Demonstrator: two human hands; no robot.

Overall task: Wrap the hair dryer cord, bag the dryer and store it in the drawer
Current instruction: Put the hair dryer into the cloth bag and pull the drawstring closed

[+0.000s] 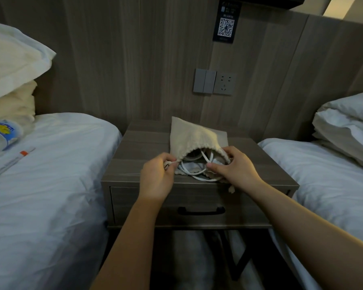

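on the left, a bottle (pixel 3 132) is lying on the bed (pixel 50 185), clear of the job. right of it, the left hand (pixel 157 176) is working at the near left corner of the bag (pixel 189 137). its grip is closed tight, pinching the drawstring (pixel 172 163) where it leaves the bag's mouth.

the bag is lying on the worktop (pixel 134 164) with its mouth facing the near edge. a grey rounded shape inside appears to be the hair dryer (pixel 192 157), so the bagging step is looking nearly done. loops of white cord (pixel 194 173) are spilling out of the mouth onto the worktop, which is keeping it from closing.

on the right side of the mouth, the right hand (pixel 235 166) is curling its fingers and thumb round the gathered rim. whether that grip is also catching a cord loop is hard to tell.

below, the drawer (pixel 147 201) is sitting shut, its black handle (pixel 201 210) untouched.

the next move is likely calling for the loose loops to be tucked in before the drawstring is pulled. after that, one hand will need to be freeing itself for the handle.
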